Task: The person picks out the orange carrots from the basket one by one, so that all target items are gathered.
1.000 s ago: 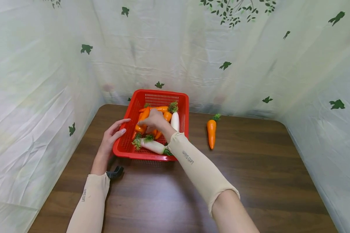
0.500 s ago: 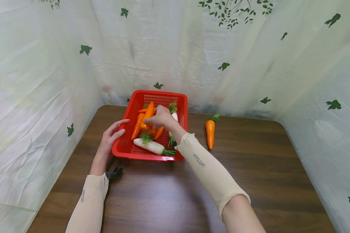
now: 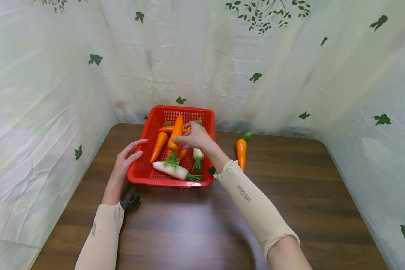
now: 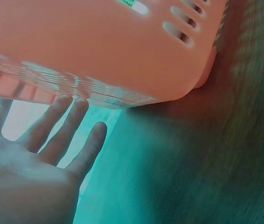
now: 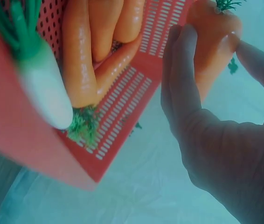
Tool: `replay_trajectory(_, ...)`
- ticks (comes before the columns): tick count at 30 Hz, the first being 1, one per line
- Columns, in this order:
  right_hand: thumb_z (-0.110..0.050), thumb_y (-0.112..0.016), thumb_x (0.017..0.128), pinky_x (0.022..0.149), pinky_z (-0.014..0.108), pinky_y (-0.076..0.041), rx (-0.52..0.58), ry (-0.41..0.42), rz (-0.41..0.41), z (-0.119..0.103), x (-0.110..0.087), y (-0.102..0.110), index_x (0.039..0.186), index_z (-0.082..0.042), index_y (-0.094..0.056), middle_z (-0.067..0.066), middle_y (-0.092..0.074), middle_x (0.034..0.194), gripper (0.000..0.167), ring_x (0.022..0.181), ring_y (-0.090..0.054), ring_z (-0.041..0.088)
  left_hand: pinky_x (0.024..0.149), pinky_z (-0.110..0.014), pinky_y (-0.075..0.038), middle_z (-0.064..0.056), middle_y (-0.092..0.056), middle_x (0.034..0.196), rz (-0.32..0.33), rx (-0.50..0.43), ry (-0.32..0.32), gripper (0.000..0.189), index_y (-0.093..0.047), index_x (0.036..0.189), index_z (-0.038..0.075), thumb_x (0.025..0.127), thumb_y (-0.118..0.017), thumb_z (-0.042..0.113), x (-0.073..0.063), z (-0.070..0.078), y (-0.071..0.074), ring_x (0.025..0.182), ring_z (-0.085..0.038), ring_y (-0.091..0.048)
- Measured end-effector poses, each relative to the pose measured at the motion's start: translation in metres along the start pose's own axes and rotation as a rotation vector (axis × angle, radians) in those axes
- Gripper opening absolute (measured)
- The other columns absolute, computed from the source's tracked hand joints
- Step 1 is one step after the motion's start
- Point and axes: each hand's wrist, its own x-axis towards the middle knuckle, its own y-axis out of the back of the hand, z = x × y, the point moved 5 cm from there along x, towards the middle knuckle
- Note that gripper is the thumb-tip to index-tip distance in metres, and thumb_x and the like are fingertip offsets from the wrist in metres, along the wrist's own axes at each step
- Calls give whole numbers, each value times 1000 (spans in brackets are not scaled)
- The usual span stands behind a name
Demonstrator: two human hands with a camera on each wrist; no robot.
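My right hand (image 3: 199, 138) pinches an orange carrot (image 3: 176, 134) by its thick top end, above a red plastic basket (image 3: 165, 182). In the right wrist view, fingers on one side and the thumb on the other hold this carrot (image 5: 213, 42), its green tuft up. My left hand (image 3: 122, 161) lies at the basket's left rim with fairly straight fingers. The left wrist view shows its spread fingers against the slotted wall (image 4: 99, 70); firm contact is hard to tell. Inside the basket are several carrots (image 3: 159, 146), a white radish (image 3: 170, 170) along the front and another (image 3: 198, 153) at the right.
A single carrot (image 3: 241, 152) with a green top lies on the brown wooden table (image 3: 290, 195), right of the basket. A pale leaf-printed curtain (image 3: 202, 67) encloses the table at the back and both sides.
My right hand has lifted the carrot from among the others and moved slightly right, its tip swinging upright. The carrots and radishes below show more. My left hand stays at the rim.
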Motion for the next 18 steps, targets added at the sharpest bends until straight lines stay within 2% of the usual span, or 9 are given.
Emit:
replay_trajectory(8, -22, -82, 94, 81, 38, -66, 18, 49, 32, 11, -16, 20, 149, -2, -44, 20, -60, 127, 70, 99, -76, 40, 91, -32, -63, -16, -49, 153, -4, 0, 1, 48, -48, 156, 12, 109, -53, 20, -1, 0, 0, 124, -25, -64)
replay_trajectory(16, -23, -81, 94, 96, 50, -62, 61, 44, 77, 25, -35, 41, 150, 0, -44, 19, -63, 124, 71, 90, -77, 31, 91, -32, -62, -16, -48, 155, -3, 0, 3, 48, -48, 156, 13, 109, -53, 20, -2, 0, -1, 127, -26, -61)
replay_trajectory(18, -24, -82, 94, 97, 51, -61, 64, 42, 94, 28, -39, 45, 150, 0, -45, 18, -64, 123, 71, 91, -77, 32, 92, -32, -62, -15, -48, 155, 0, 1, 6, 48, -48, 156, 14, 109, -54, 21, -2, 0, -1, 127, -26, -61)
